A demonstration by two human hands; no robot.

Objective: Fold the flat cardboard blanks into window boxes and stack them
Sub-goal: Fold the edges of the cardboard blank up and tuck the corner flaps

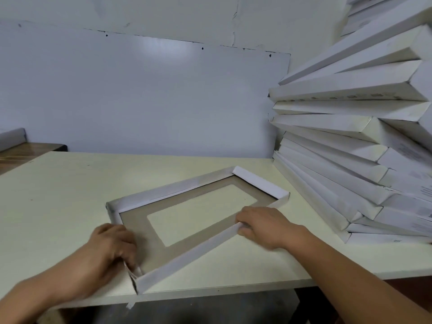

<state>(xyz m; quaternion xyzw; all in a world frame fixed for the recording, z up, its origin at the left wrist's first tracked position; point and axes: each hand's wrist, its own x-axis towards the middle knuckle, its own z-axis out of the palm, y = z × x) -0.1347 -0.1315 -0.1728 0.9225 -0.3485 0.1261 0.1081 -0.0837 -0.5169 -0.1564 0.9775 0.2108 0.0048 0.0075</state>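
A half-folded window box (163, 244) lies inside-up on the cream table (58, 195), grey inside with a rectangular window cut out and white walls raised around it. My left hand (112, 246) pinches the flap at the box's near left corner, fingers curled over the short wall. My right hand (261, 224) grips the long near wall close to its right end, thumb outside and fingers inside. To the right, a tall leaning stack of finished white boxes (346, 146) rests on the table against the wall.
A white board (140, 97) leans on the wall behind the table. A brown wooden surface (21, 154) shows at the far left. The table's front edge (210, 292) runs just below the box's near corner.
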